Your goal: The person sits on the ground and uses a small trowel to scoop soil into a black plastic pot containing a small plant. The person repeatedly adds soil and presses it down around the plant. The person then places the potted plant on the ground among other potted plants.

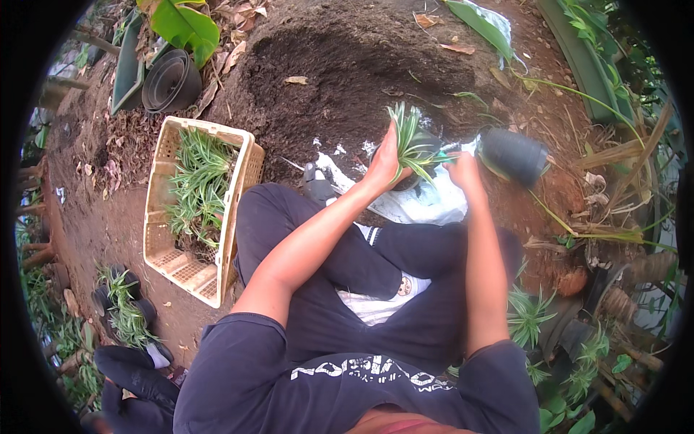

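Observation:
My left hand point(384, 160) is closed around the base of a spider plant point(410, 147) with green and white striped leaves, which stands upright over the white sheet. Just to its right, my right hand point(465, 173) is closed on a small tool with a green handle point(444, 155). The working end of that tool is mostly hidden behind the leaves. A dark rounded shape, perhaps a pot, shows partly under the plant and my left hand. Beneath both hands a crumpled white plastic sheet point(432, 204) lies on the ground, touching the soil heap.
A cream plastic crate point(249, 168) holding several spider plants point(199, 177) stands at left. Dark soil point(325, 79) is heaped ahead. A black pot point(515, 155) lies on its side at right; stacked black pots point(172, 81) sit far left. Another person's leg point(137, 372) shows lower left.

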Tool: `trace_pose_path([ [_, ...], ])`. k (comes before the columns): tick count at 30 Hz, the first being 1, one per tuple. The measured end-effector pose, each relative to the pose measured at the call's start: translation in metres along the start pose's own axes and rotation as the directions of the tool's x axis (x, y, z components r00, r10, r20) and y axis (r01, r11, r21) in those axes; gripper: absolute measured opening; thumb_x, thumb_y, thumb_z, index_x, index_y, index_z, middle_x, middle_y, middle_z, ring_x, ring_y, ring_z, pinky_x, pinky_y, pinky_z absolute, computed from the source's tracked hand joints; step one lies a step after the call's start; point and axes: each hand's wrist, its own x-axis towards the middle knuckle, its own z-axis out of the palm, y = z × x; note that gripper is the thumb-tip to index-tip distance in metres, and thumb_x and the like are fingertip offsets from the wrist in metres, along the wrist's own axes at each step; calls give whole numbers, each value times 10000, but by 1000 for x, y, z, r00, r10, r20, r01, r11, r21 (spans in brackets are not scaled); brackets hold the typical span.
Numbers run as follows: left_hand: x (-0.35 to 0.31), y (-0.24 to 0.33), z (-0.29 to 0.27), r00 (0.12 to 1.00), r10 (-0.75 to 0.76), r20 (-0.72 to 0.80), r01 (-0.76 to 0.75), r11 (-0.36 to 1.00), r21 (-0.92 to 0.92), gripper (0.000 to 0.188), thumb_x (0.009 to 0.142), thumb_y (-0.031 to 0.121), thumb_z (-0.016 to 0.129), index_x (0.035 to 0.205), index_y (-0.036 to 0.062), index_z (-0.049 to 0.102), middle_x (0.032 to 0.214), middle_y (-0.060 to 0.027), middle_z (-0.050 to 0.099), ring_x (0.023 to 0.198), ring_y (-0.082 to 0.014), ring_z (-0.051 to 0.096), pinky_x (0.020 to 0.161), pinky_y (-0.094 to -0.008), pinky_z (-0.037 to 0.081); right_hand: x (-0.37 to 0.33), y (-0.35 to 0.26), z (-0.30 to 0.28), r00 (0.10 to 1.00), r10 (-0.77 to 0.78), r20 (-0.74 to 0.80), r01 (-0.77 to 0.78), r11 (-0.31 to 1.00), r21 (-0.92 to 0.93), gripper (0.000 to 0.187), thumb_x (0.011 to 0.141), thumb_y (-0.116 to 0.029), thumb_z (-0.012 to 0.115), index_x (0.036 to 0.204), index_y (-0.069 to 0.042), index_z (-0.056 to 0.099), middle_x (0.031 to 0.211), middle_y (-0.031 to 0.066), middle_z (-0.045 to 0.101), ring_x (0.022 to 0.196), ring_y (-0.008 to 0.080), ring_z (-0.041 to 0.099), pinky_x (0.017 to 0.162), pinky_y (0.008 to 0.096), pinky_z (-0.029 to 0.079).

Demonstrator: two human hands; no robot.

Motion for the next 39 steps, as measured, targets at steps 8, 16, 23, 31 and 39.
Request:
trace_pose_path([
  [8,8,7,1,986,-162,46,166,980,-110,859,864,95,799,1590,94,339,1154,-219,752,1037,-343,756,894,-415,580,92,-25,42,928,-262,263,262,964,37,305,829,-142,814,1115,-37,797,1050,242,762,987,378,752,880,450,573],
  [16,11,12,-2,978,-201,58,206,970,-128,196,846,33,695,1037,-10,694,890,-224,722,877,-429,718,761,-444,545,119,-72,92,935,-352,-34,354,926,132,355,847,-217,846,1118,5,788,955,200,787,874,286,768,802,416,579],
  [23,10,19,0,968,-249,26,249,948,-198,182,886,60,710,1053,-7,685,864,-209,721,816,-379,727,730,-425,540,122,-44,60,910,-281,306,57,814,577,391,881,-186,817,1178,61,754,810,36,726,732,94,647,662,321,539],
  [31,5,25,5,992,-122,14,123,982,-141,190,861,33,717,1041,0,669,800,-192,701,717,-351,699,675,-404,526,112,-34,21,957,-278,78,263,951,161,374,844,-175,838,1175,-13,773,1047,167,760,988,322,742,882,414,548],
  [39,8,31,3,987,-154,55,161,974,-160,254,814,9,716,1062,22,663,842,-215,700,823,-410,702,712,-438,531,95,-49,9,946,-296,-130,286,954,-89,339,838,-146,828,1149,-24,773,1061,194,736,1018,387,713,906,444,542],
])
